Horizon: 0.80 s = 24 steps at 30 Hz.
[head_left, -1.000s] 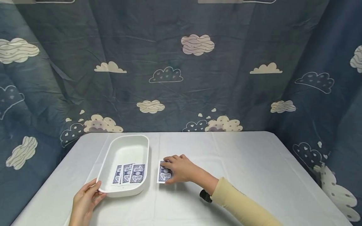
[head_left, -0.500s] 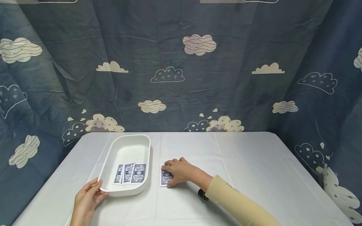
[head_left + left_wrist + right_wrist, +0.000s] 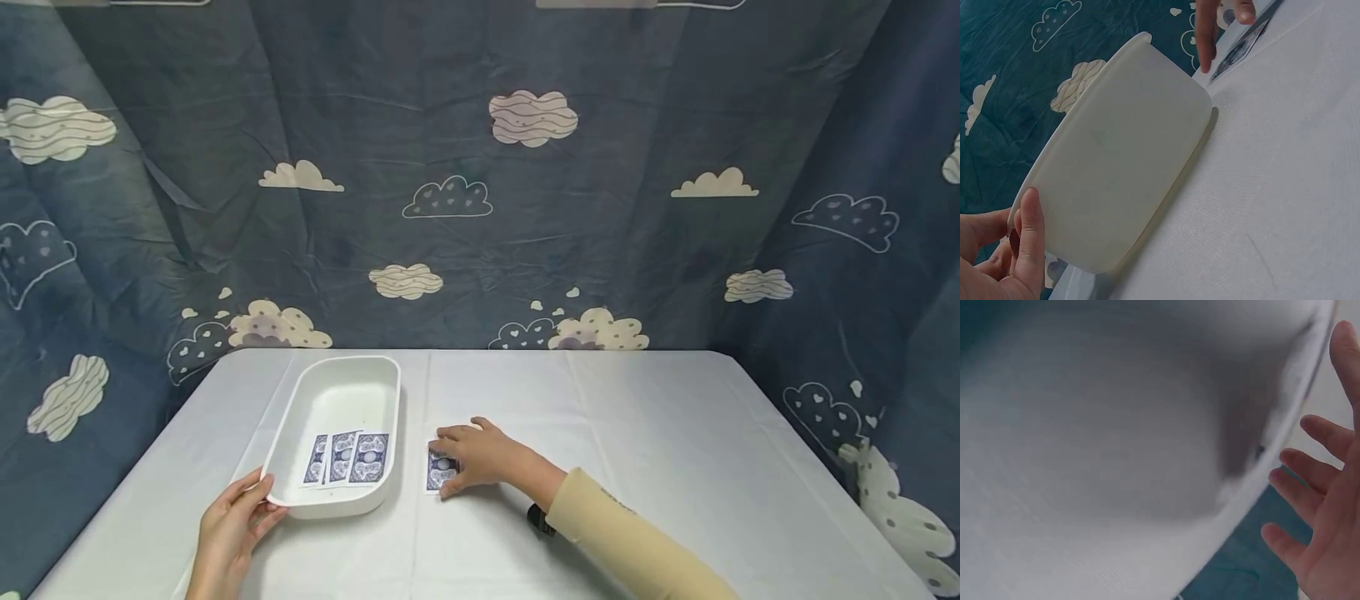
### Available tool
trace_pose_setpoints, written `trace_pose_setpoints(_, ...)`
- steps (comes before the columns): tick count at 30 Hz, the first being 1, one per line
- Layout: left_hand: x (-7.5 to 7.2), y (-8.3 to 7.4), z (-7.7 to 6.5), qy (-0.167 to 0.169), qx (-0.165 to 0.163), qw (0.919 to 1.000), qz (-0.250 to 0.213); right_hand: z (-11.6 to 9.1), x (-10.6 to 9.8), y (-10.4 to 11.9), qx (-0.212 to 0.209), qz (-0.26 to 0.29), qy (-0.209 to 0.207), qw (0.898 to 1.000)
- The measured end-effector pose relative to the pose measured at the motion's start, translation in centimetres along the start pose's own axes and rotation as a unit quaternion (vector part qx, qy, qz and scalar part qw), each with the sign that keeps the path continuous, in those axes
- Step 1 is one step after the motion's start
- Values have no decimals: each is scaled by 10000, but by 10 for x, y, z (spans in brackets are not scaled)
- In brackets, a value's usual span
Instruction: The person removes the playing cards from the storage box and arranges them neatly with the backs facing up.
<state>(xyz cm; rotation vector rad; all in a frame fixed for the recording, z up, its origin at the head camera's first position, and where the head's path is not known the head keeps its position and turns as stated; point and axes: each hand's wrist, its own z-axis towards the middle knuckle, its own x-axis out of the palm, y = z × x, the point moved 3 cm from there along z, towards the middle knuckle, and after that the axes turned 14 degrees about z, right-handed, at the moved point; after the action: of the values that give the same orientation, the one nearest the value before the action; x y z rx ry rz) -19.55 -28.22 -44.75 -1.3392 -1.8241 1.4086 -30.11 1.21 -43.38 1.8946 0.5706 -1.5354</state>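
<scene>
On the left of the white table stands a white plastic tray point(image 3: 345, 392). My left hand point(image 3: 231, 521) pinches its near left corner, thumb and fingers on either side of the rim; the left wrist view shows that grip and the tray's outer wall point(image 3: 1116, 144). Inside lie several playing cards point(image 3: 367, 458), blue patterned backs up, side by side and partly overlapping. Right of the tray another blue-backed playing card point(image 3: 440, 473) lies on the table. Over it my right hand point(image 3: 480, 454) spreads its fingers, hiding the card's right part. Spread fingers point(image 3: 1316, 472) show in the right wrist view.
The white cloth on the table point(image 3: 637, 433) stretches right and back. A dark blue curtain point(image 3: 450, 250) with cloud prints hangs behind and at both sides. Below the right forearm's yellow sleeve point(image 3: 630, 533) a small black device point(image 3: 540, 520) shows at the wrist.
My right hand and the card under it have shifted slightly toward me. My left hand stays on the tray, and the cards inside lie as before. The head view has swung slightly left.
</scene>
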Motion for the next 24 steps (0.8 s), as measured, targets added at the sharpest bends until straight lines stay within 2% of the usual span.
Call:
trace_pose_setpoints(3,1,1,0,-3,-22,10000,-28,-3,-11,2,-100,-87,-114,9998)
trace_pose_setpoints(7,0,2,1,14,1,10000,-68,-5,-37,13,-266,-122,-302,9991)
trace_pose_setpoints(11,-1,1,2,23,64,9999,-109,2,-63,32,-490,22,-547,9973)
trace_pose_setpoints(14,-1,1,2,-17,45,9999,-122,13,-73,50,-639,-14,-605,9961)
trace_pose_setpoints(18,-1,2,2,-2,48,9999,-151,31,-71,74,-717,-218,-488,9960)
trace_pose_setpoints(24,-1,3,0,96,54,9992,-375,57,-46,93,-503,-446,-54,9977)
